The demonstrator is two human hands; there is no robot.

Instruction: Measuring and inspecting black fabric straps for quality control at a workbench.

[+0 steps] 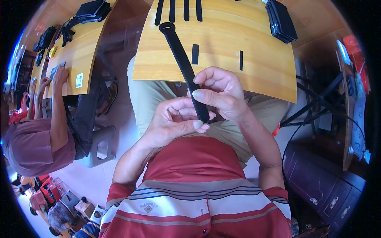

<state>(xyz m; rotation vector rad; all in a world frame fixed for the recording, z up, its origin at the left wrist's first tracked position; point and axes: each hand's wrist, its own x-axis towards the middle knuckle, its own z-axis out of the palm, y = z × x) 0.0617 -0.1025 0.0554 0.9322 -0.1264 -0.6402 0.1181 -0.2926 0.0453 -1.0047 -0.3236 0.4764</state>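
Note:
A black strap (179,55) with a slotted, rounded loop at its far end slants up from my two hands over the near edge of the table. My left hand (174,119) pinches its lower end between thumb and fingers, close to my lap. Higher up on the strap, my right hand (222,93) grips it with thumb and curled fingers. Two short black strips lie on the wood beyond my hands, a wider one (195,54) and a narrower one (241,60).
Several similar black straps (172,11) lie side by side at the far edge of the wooden table (262,83). A stack of black pieces (281,22) sits at its far right. Left, a co-worker (39,142) works at another table (85,51). Dark drawers (317,182) stand at right.

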